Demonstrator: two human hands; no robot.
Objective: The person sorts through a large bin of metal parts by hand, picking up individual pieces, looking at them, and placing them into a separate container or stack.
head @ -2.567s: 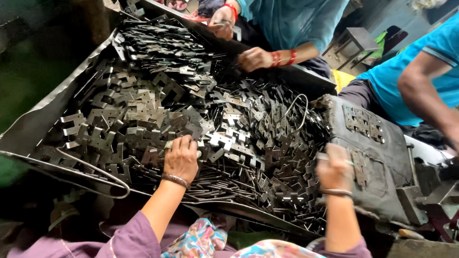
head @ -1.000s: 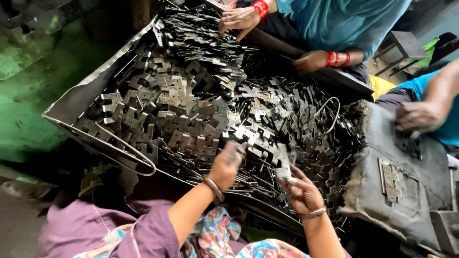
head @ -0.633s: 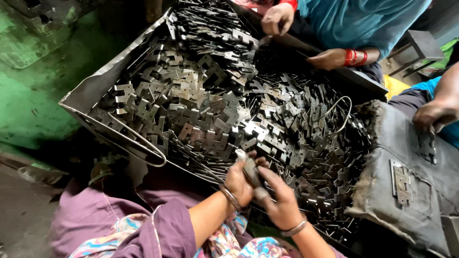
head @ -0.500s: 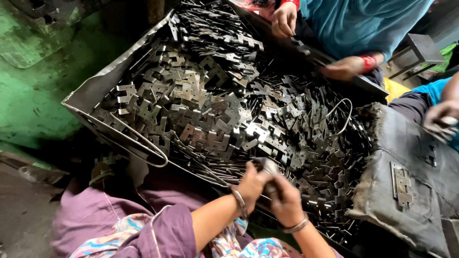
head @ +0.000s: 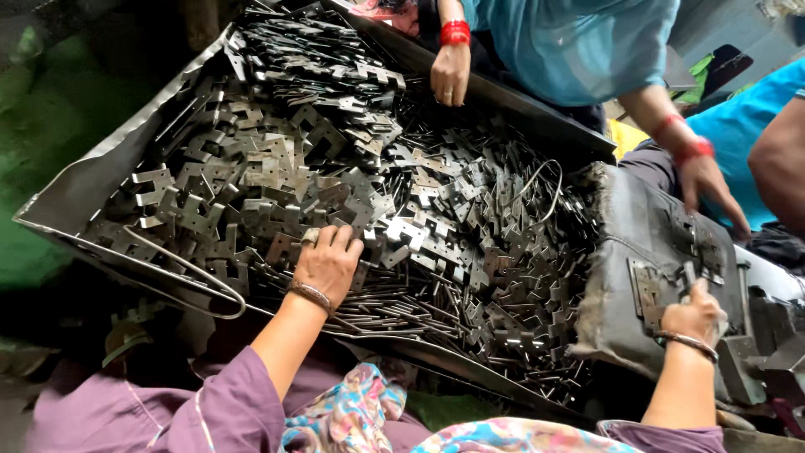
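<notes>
Since 0.5 s ago your hands separated: left hand (head: pixel 327 264) lies spread on metal pieces (head: pixel 335 184) in tray (head: pixel 75 189); right hand (head: pixel 692 315) pinches hinge plate (head: pixel 647 289) on pad (head: pixel 637 235).

The left hand (head: pixel 329 262) had its fingertips buried in the metal plates (head: pixel 335 168); whatever the right hand (head: pixel 693 315) pinched stayed hidden; the tray (head: pixel 75 189) ran off-frame.

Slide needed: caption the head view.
Left hand digs into stamped metal plates in tray; right hand rests on padded block.

Green floor (head: pixel 38 159), co-workers' teal shirts (head: pixel 579 42)
</notes>
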